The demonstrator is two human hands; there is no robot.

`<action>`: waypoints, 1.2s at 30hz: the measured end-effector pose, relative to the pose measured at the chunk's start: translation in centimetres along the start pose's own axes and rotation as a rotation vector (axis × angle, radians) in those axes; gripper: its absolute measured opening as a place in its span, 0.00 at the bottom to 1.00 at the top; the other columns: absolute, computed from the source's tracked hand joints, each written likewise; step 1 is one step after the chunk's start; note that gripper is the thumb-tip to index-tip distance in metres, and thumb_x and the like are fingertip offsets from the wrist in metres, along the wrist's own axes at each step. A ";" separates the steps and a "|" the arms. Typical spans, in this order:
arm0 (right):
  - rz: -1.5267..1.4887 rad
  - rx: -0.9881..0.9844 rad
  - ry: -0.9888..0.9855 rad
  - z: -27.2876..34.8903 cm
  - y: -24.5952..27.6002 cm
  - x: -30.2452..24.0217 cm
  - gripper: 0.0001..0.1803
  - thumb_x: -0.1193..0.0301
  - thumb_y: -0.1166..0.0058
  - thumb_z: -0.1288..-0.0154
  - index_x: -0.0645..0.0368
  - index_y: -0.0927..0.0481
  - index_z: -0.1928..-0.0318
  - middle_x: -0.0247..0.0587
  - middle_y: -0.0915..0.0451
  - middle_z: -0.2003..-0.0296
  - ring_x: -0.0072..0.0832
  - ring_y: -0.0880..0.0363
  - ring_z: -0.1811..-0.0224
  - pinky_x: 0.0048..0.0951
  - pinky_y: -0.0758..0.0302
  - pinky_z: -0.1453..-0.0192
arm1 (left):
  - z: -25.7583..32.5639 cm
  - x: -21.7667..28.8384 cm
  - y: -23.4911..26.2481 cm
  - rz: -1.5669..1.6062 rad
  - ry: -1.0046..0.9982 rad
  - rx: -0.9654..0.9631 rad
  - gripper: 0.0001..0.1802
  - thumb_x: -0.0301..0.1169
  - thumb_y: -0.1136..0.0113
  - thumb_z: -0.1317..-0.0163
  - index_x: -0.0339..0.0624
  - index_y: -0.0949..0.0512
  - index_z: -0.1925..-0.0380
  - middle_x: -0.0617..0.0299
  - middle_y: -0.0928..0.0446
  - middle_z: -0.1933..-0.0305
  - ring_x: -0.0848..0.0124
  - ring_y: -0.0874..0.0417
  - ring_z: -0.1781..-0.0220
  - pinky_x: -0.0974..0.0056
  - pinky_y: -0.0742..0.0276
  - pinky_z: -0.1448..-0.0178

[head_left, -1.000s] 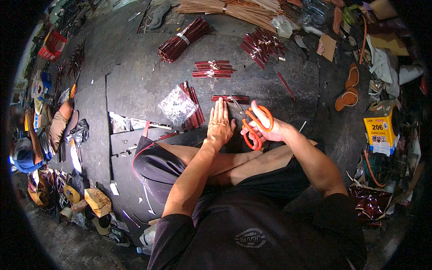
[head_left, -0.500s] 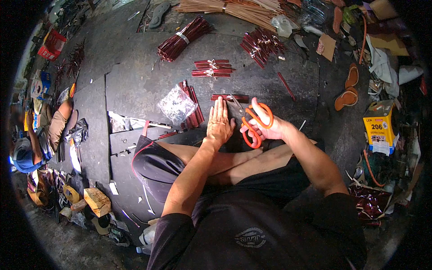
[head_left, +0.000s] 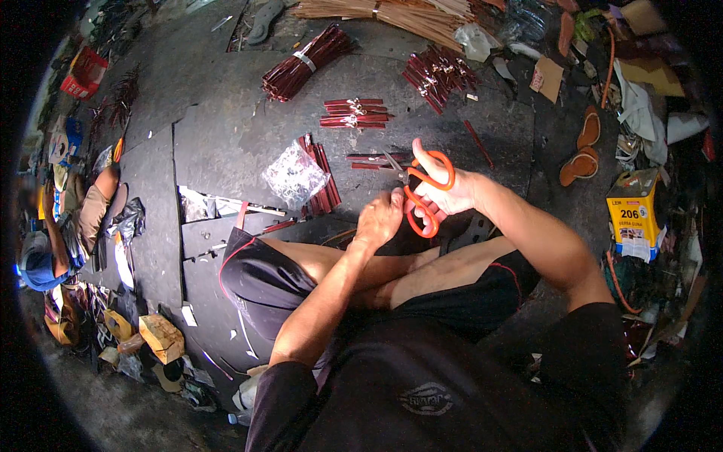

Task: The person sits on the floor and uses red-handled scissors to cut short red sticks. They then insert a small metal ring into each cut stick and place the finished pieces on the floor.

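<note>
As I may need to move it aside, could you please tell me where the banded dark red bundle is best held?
Take the dark red bundle around its middle, at the white band, from above and across its length. It lies slantwise and long, with the band gathering the strips; the ends spread wider, so they would probably hold less securely.

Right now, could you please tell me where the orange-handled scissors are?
In the head view, the orange-handled scissors are just right of centre, in the right hand, pointing left toward the short dark-red strips.
</note>
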State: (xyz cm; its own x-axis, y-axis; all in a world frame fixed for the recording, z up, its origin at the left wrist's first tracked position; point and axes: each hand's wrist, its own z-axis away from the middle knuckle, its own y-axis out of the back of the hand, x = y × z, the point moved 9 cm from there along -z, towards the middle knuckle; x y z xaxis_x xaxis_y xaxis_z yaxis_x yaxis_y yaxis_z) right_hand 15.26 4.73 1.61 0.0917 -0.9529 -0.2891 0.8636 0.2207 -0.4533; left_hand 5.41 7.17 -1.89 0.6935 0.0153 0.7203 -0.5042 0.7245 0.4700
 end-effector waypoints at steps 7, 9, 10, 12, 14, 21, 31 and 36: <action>0.016 -0.031 -0.137 -0.3 -0.1 -1.3 0.73 0.09 0.83 0.68 0.76 0.27 0.58 0.46 0.26 0.69 0.38 0.22 0.67 0.44 0.23 0.51 | 0.0 2.2 -4.7 1.645 0.132 -0.185 0.20 0.44 0.62 0.23 0.40 0.29 0.62 0.62 0.24 0.68 0.64 0.20 0.60 0.55 0.25 0.47; -0.001 -0.052 -0.164 -0.7 0.0 -1.2 0.73 0.09 0.83 0.68 0.75 0.28 0.59 0.46 0.26 0.70 0.38 0.22 0.68 0.45 0.23 0.52 | 0.1 2.0 -4.7 1.617 0.218 -0.160 0.19 0.44 0.62 0.23 0.40 0.29 0.63 0.62 0.26 0.70 0.66 0.22 0.65 0.57 0.26 0.52; 0.001 -0.066 -0.177 -0.9 0.0 -1.3 0.72 0.09 0.83 0.68 0.74 0.28 0.60 0.46 0.27 0.70 0.38 0.22 0.69 0.45 0.23 0.52 | 0.1 1.8 -4.6 1.602 0.260 -0.147 0.19 0.43 0.62 0.23 0.40 0.29 0.64 0.63 0.27 0.72 0.66 0.24 0.67 0.58 0.26 0.55; 0.005 -0.090 -0.196 -1.1 0.2 -1.4 0.71 0.10 0.83 0.67 0.73 0.27 0.62 0.46 0.28 0.71 0.39 0.23 0.70 0.45 0.23 0.53 | 0.0 1.9 -4.6 1.607 0.222 -0.197 0.19 0.43 0.62 0.23 0.41 0.30 0.65 0.62 0.28 0.73 0.66 0.24 0.70 0.59 0.27 0.60; 0.062 -0.098 -0.187 -2.6 0.2 -1.5 0.69 0.10 0.83 0.67 0.72 0.27 0.65 0.46 0.28 0.72 0.40 0.23 0.71 0.47 0.22 0.55 | -0.2 1.6 -4.5 1.592 0.211 -0.182 0.19 0.43 0.63 0.23 0.41 0.31 0.66 0.61 0.28 0.75 0.66 0.25 0.72 0.61 0.28 0.64; 0.132 0.126 -0.013 -2.6 -1.2 0.6 0.60 0.13 0.82 0.56 0.66 0.27 0.71 0.47 0.27 0.76 0.42 0.22 0.75 0.47 0.21 0.63 | -1.9 -3.4 -5.8 0.966 0.090 -0.086 0.18 0.39 0.64 0.23 0.36 0.30 0.55 0.58 0.25 0.71 0.63 0.19 0.67 0.57 0.20 0.63; 0.151 0.140 0.080 1.1 -2.3 5.6 0.65 0.14 0.84 0.54 0.69 0.25 0.56 0.43 0.24 0.71 0.36 0.21 0.69 0.41 0.22 0.59 | 1.0 -8.3 5.2 0.618 0.243 0.517 0.21 0.41 0.39 0.37 0.35 0.23 0.52 0.45 0.18 0.56 0.60 0.15 0.57 0.58 0.21 0.50; 0.190 0.182 0.128 1.8 -2.6 5.4 0.65 0.14 0.83 0.54 0.69 0.25 0.57 0.44 0.23 0.71 0.35 0.20 0.71 0.39 0.22 0.63 | -0.3 -7.2 4.3 0.801 0.111 0.400 0.19 0.40 0.36 0.37 0.34 0.19 0.58 0.54 0.16 0.64 0.73 0.16 0.64 0.66 0.21 0.57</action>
State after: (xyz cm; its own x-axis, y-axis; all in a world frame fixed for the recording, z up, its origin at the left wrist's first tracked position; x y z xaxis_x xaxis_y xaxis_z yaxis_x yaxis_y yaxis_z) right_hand 14.39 -1.35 2.81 0.2069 -0.8615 -0.4636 0.9127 0.3407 -0.2257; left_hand -1.63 10.38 -5.23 0.0924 0.4939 0.8646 -0.9846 0.1746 0.0055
